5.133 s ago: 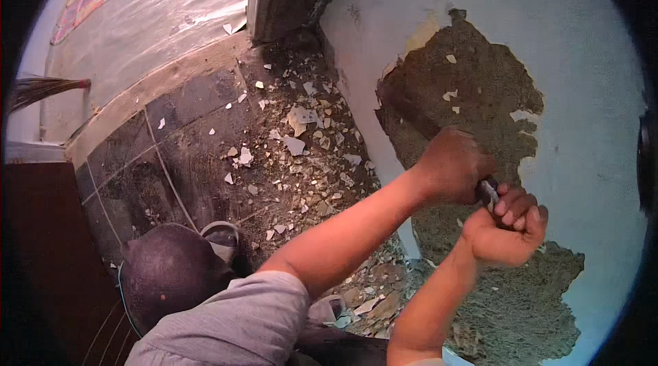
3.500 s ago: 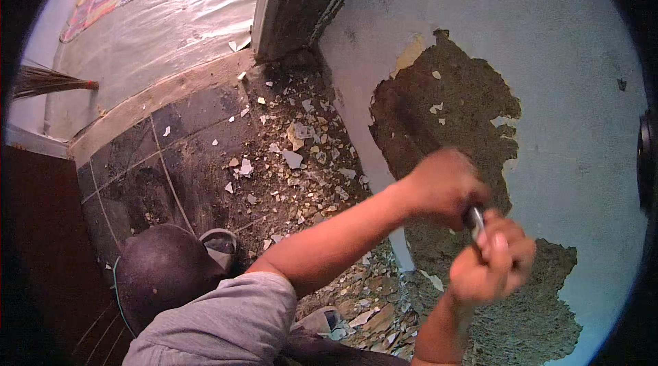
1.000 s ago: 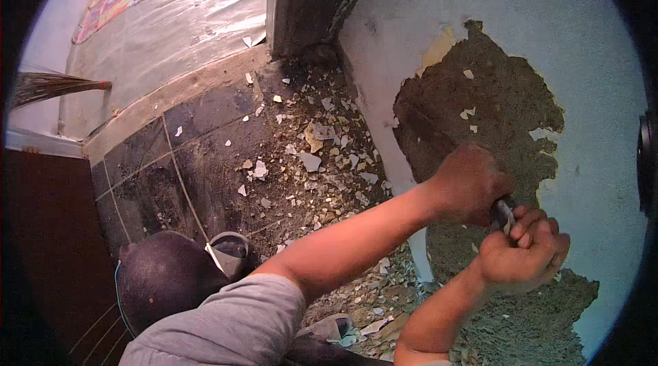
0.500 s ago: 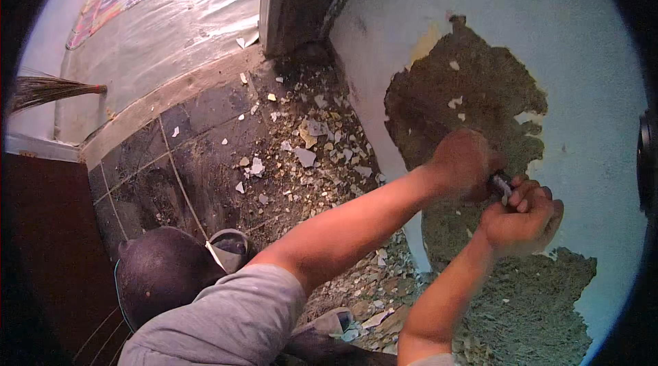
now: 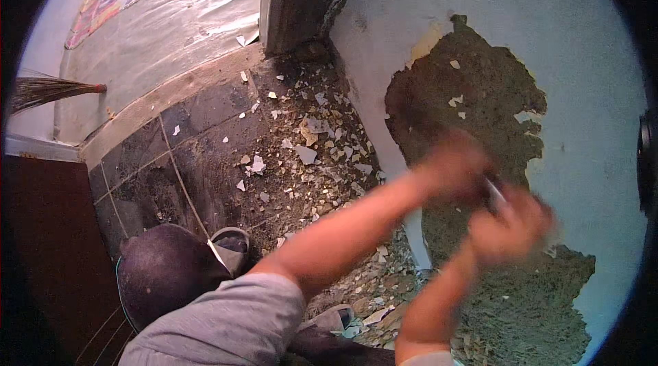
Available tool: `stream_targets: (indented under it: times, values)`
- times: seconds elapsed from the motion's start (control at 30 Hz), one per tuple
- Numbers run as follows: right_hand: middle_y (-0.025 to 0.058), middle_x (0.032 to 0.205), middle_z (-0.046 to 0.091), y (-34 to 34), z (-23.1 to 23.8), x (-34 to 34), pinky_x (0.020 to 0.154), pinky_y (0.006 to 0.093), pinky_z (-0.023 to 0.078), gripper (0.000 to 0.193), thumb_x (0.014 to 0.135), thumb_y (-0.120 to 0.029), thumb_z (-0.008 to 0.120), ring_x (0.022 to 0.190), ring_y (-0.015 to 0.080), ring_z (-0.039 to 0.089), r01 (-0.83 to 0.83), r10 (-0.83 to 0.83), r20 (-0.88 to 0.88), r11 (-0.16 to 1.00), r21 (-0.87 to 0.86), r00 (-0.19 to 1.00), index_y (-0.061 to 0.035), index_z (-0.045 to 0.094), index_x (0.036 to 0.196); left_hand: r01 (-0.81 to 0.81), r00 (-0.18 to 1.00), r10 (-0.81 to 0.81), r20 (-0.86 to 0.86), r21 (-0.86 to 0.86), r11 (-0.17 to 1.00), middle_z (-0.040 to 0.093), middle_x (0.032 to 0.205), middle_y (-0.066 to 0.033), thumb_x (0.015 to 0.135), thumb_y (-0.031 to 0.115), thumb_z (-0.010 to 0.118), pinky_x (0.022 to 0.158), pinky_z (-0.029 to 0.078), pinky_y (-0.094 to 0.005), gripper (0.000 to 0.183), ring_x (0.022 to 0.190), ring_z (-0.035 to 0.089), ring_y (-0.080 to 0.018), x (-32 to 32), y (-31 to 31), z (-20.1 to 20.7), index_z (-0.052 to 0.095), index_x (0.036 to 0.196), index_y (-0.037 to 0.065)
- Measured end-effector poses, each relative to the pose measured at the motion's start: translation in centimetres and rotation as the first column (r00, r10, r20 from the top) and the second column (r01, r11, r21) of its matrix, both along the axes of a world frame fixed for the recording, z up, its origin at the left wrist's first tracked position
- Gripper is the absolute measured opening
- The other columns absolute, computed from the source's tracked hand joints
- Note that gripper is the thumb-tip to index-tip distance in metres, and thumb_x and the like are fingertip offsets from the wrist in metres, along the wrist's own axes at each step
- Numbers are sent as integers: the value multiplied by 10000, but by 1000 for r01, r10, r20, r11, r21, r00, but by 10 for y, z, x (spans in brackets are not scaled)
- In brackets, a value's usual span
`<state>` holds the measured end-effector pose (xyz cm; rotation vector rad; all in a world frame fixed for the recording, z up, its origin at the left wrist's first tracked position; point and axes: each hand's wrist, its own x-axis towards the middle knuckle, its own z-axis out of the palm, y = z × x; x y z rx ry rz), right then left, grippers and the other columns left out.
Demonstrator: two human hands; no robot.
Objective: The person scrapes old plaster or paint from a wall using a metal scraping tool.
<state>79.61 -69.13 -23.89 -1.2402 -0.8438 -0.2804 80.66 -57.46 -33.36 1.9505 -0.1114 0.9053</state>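
My left hand (image 5: 458,164) reaches across to the wall, its fingers closed around one end of a short metal-shafted hand tool (image 5: 495,192). Just below and to the right, my right hand (image 5: 510,227) is closed on the tool's other end. Both hands are smeared by motion, and the tool's working tip is hidden, so its exact kind does not show. Behind them the light blue painted wall (image 5: 589,126) has a large rough patch of bare brown-grey mortar (image 5: 473,85). Small pale flakes cling to that patch, and its edges are ragged.
Plaster chips (image 5: 305,154) and rubble lie along the wall's foot on dark floor tiles (image 5: 212,153). My slippered foot (image 5: 232,246) and bent knee (image 5: 168,273) are at lower left. A stick broom (image 5: 62,90) lies beyond the threshold, near a door frame (image 5: 277,6).
Both hands have shifted slightly left with the tool between them and are now more blurred. The rubble and the bare patch look the same.
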Motion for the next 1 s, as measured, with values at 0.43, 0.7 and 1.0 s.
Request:
stream_targets:
  times: [0.43, 0.7, 1.0]
  values:
    - [37, 623, 401, -19, -33, 37, 732, 403, 504, 139, 848, -106, 513, 599, 182, 463, 348, -238, -461, 922, 169, 855, -71, 452, 728, -222, 963, 253, -92, 259, 940, 658, 706, -150, 560, 286, 750, 675, 522, -475, 264, 729, 667, -360, 20, -30, -6, 711, 771, 133]
    - [51, 737, 549, -7, 22, -14, 771, 326, 499, 97, 859, -130, 532, 686, 168, 523, 183, -179, 243, 983, 7, 953, -71, 539, 782, -106, 982, 95, 163, 63, 992, 626, 620, -106, 578, 301, 723, 623, 512, -461, 221, 635, 655, -345, -31, -17, 63, 690, 728, 141]
    - [8, 504, 335, 29, 1, 5, 635, 388, 381, 258, 783, -256, 524, 492, 177, 390, -211, 211, 15, 977, 32, 977, -171, 364, 600, 39, 997, -43, 63, 59, 997, 618, 611, -76, 514, 284, 778, 631, 503, -465, 254, 615, 636, -337, -8, 21, 30, 686, 714, 157]
